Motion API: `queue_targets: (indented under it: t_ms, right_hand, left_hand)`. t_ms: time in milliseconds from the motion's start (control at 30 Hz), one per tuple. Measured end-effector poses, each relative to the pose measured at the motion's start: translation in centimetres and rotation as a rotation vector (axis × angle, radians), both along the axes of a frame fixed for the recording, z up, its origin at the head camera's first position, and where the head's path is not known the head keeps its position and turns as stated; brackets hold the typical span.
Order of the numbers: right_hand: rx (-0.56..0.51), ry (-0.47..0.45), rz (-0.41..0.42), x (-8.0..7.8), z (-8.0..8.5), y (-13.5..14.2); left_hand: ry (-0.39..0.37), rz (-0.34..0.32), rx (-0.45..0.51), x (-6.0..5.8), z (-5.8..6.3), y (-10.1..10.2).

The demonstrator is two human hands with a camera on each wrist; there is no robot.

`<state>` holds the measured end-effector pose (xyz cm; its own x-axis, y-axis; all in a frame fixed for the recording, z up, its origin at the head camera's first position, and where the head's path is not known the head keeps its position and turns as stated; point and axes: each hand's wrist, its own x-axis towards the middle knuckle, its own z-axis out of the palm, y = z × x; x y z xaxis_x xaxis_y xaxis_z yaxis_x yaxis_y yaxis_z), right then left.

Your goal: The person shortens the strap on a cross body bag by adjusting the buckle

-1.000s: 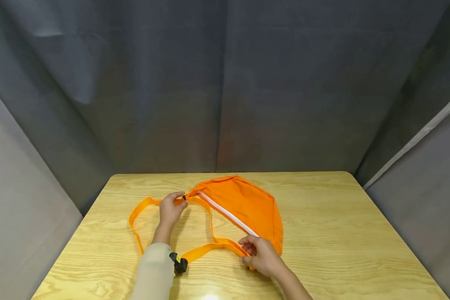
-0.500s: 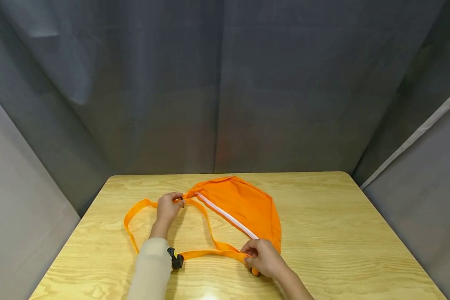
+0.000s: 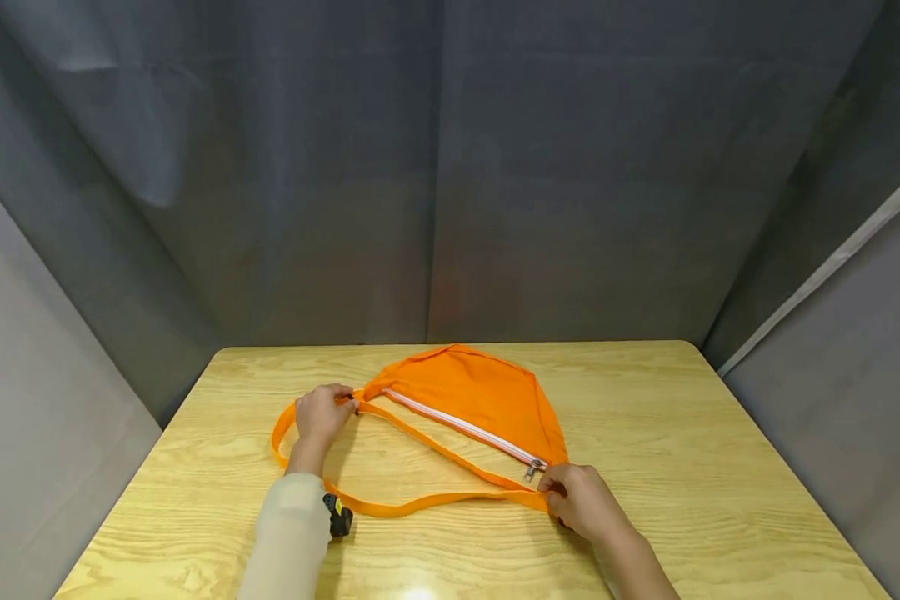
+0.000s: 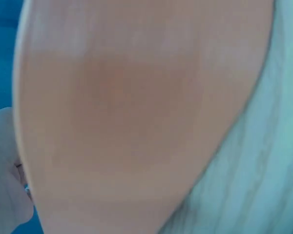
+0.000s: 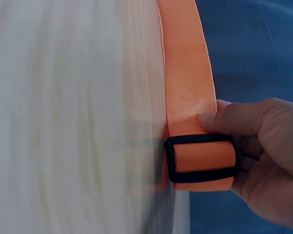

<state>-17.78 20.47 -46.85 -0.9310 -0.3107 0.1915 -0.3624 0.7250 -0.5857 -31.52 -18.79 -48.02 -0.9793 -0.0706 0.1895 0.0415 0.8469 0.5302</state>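
Note:
A half-round orange bag lies on the table with its white zipper facing the person. Its metal zipper pull hangs at the right end. My left hand pinches the orange strap near a small black fitting at the bag's left corner. At the right corner, my right hand grips the strap. The right wrist view shows that thumb on the strap beside a black slider buckle. In the left wrist view a wide, blurred strap hides most of my left hand.
The light wooden table carries the bag near its middle. A dark grey curtain hangs behind it, with pale panels at both sides. A loop of strap curves left of my left hand, and a black camera sits on that wrist.
My right hand has moved right with the strap, drawing it straighter along the zipper. The zipper pull has come into view. My left hand has shifted slightly left, still pinching.

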Motion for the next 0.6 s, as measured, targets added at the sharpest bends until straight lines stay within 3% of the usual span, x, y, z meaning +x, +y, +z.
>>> queue_targets:
  t_ms: [300, 600]
  right_hand:
    - [0.042, 0.029, -0.091, -1.0, -0.4, 3.2]
    - [-0.011, -0.065, 0.044, -0.9, 0.3, -0.9]
  left_hand:
    - [-0.036, 0.045, 0.043, 0.1, 0.0, -0.5]
    - [-0.032, 0.058, 0.066, 0.5, 0.3, -0.7]
